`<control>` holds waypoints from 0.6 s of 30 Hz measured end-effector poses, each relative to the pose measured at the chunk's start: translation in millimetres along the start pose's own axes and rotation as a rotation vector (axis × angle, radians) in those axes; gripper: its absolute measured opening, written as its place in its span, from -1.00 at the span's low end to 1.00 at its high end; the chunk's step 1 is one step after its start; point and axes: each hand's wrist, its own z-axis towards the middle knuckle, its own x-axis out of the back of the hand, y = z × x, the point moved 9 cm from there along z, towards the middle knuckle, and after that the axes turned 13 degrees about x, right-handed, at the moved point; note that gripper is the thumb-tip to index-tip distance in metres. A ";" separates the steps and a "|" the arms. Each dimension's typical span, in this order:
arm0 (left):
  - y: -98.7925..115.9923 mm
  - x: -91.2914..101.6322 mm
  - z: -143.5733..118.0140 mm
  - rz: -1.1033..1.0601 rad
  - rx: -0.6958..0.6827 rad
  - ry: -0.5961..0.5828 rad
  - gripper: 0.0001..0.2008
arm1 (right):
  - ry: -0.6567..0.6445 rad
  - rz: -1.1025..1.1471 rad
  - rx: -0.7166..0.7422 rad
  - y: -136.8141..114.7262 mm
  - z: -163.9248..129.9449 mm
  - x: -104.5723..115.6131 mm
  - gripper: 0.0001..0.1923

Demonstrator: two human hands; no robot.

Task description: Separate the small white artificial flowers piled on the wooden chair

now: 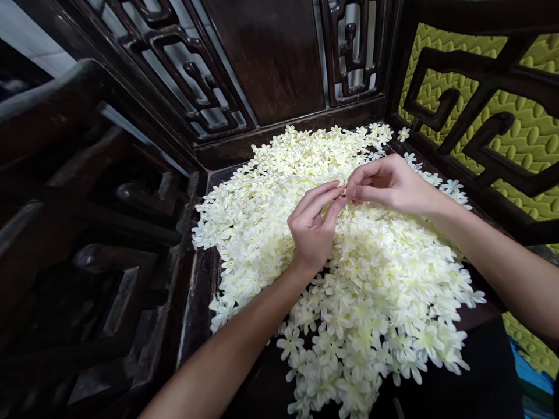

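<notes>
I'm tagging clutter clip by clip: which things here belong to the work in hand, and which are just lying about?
In the work:
- left hand and right hand, fingertips together; anything between is too small to identify
- heap of pale flowers beneath them

Just around it:
- dark carved woodwork
- yellow-green textured sheet
- blue item, lower right

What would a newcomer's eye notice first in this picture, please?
Probably the large heap of white and pale-yellow flowers, filling the middle. Next, the left hand and right hand, close together over the heap. Then the bright yellow-green textured surface at the right, seen through a dark wooden lattice.
</notes>
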 end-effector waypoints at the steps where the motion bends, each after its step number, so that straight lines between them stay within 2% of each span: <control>1: -0.3 -0.1 0.2 0.000 0.003 0.000 -0.75 | 0.000 0.000 -0.003 0.2 0.1 -0.5 -0.91; 18: -5.9 -2.6 0.1 -0.027 0.042 -0.027 -0.78 | -0.021 0.020 0.002 -0.6 -0.1 -3.9 -0.88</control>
